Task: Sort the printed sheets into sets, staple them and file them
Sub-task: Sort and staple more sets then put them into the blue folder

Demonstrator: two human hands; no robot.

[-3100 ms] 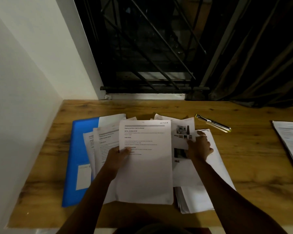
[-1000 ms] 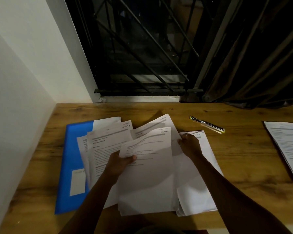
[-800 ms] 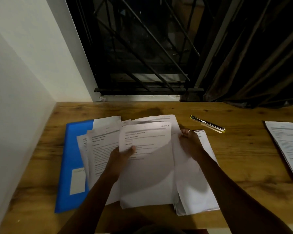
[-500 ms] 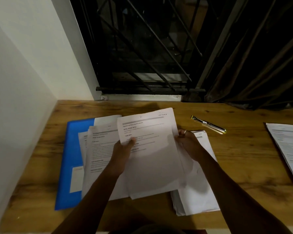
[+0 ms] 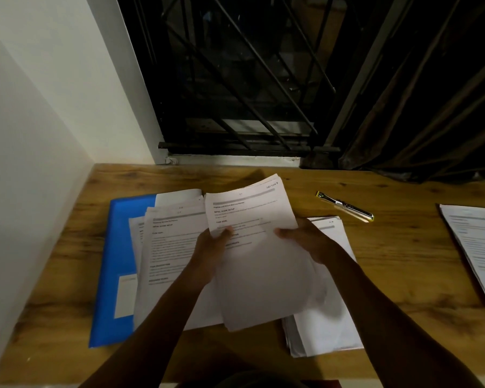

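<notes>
A small set of printed sheets (image 5: 259,264) is lifted off the wooden desk (image 5: 389,270), tilted to the right. My left hand (image 5: 212,252) grips its left edge with the thumb on top, and my right hand (image 5: 310,242) grips its right edge. Under my left arm a spread of printed sheets (image 5: 165,247) lies partly on a blue folder (image 5: 115,256). A thicker white stack (image 5: 328,326) lies flat under my right arm. A slim stapler (image 5: 345,206) lies on the desk beyond my right hand.
Another pile of printed sheets (image 5: 479,247) lies at the desk's right edge. A white wall (image 5: 31,163) bounds the desk on the left. A barred window (image 5: 235,79) and a dark curtain (image 5: 431,107) stand behind.
My right hand left the stack on the desk and took the right edge of the sheets in my left hand. The held sheets rose and tilted to the right.
</notes>
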